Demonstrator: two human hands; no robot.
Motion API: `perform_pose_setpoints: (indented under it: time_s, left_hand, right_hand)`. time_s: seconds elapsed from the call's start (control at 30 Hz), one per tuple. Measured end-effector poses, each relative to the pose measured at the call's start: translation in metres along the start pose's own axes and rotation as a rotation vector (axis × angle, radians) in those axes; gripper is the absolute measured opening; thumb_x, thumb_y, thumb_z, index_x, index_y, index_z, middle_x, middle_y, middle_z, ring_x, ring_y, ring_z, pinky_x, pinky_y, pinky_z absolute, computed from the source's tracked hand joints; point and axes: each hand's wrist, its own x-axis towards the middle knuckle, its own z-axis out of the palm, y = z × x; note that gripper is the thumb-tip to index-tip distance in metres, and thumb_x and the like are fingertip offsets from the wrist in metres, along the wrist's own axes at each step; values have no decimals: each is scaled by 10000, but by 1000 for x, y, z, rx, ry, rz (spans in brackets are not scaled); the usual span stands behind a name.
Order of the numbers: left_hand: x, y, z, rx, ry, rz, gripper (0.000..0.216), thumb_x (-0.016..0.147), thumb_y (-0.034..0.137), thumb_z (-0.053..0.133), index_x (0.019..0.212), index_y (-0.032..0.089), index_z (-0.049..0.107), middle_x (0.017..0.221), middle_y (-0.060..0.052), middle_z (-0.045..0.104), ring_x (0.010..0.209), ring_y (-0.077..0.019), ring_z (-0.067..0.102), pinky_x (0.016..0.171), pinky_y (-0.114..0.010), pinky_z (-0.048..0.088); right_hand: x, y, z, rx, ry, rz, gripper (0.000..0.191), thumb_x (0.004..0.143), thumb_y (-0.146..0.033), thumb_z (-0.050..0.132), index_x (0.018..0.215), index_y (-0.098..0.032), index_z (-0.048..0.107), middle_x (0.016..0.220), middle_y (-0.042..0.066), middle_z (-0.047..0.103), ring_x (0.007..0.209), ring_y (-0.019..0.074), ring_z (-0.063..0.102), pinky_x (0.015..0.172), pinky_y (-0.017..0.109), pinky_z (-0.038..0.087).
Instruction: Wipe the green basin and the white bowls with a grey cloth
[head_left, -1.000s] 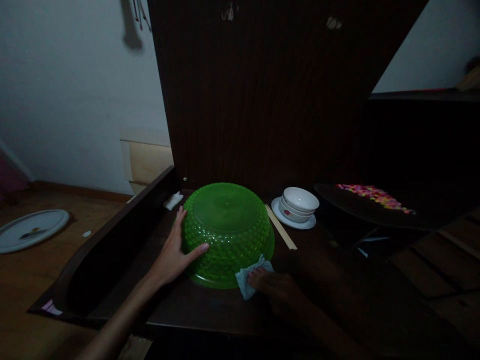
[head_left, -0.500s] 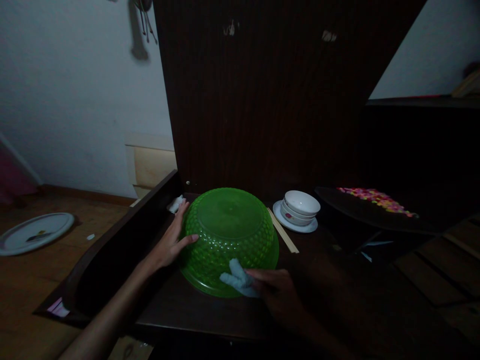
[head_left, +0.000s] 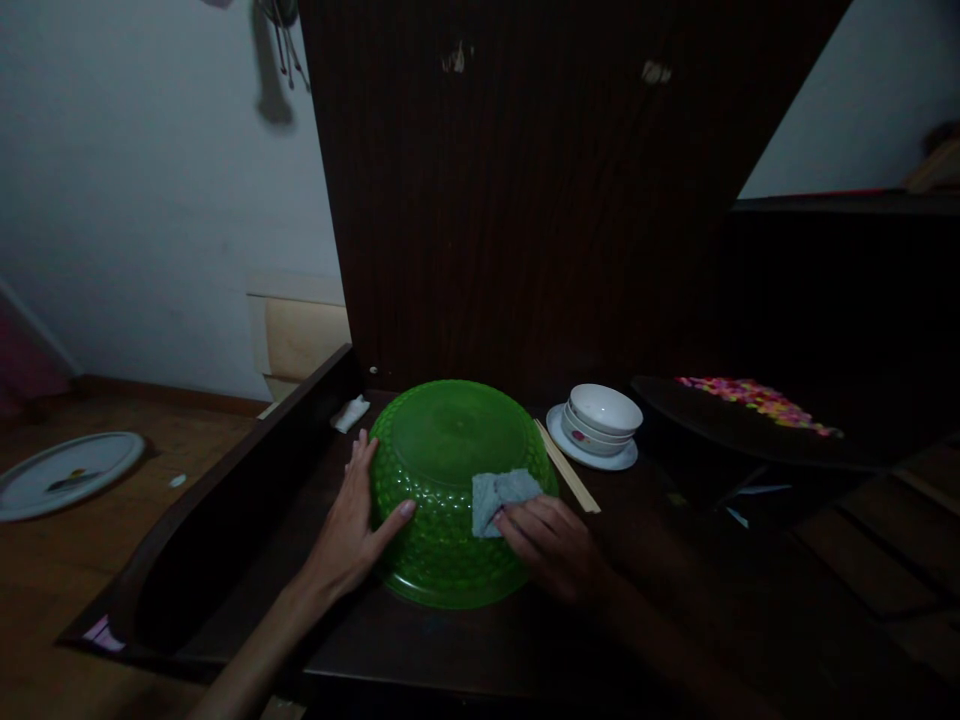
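A green plastic basin (head_left: 450, 470) lies upside down on a dark wooden surface (head_left: 465, 640). My left hand (head_left: 352, 520) rests flat against the basin's left side, fingers spread. My right hand (head_left: 551, 540) presses a small grey-blue cloth (head_left: 501, 495) onto the basin's right side, fingers laid over the cloth's lower edge.
A stack of white bowls on a saucer (head_left: 600, 422) stands right of the basin, with wooden chopsticks (head_left: 566, 468) between them. A crumpled white tissue (head_left: 349, 412) lies at the back left. A dark tray with a colourful pattern (head_left: 750, 410) sits far right. A white plate (head_left: 64, 472) lies on the floor.
My right hand has carried the cloth from the basin's lower front rim up onto its right side. My left hand has slid slightly lower along the left side.
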Motion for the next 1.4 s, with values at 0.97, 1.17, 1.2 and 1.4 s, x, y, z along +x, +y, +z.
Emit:
perform_pose_setpoints:
  time_s: [0.97,1.17,1.2,1.4]
  left_hand:
    - [3,0,-4,-96,-40,-24,895,925,564,549,1604,247,58,1696,-173,52,1540,-371,151,1218,-633,183]
    - [12,-3,-8,-160,-104,-55,911,931,614,486,1601,175,53,1694,-190,-2,1553,-363,60,1229,-624,105]
    - [15,-5,-9,-182,-109,-63,905,930,628,469,1600,166,72,1694,-191,17,1554,-364,65,1229,-623,106]
    - [45,-20,-16,-302,-95,-120,862,925,706,365,1571,154,222,1659,-189,236,1524,-373,232,1226,-615,170]
  right_hand:
    - [-33,-41,12,107,-423,26,162,934,-107,497,967,-184,635,903,56,719,817,176,633,605,272,499]
    - [-24,-52,18,178,-618,87,235,769,-107,570,982,-169,648,938,74,710,795,209,611,559,313,468]
    - [-21,-56,19,203,-599,84,260,767,-106,568,1006,-163,654,955,77,716,795,209,615,569,311,476]
    - [9,-81,27,594,-326,290,258,891,-80,528,1029,-201,709,926,14,752,774,161,672,701,251,540]
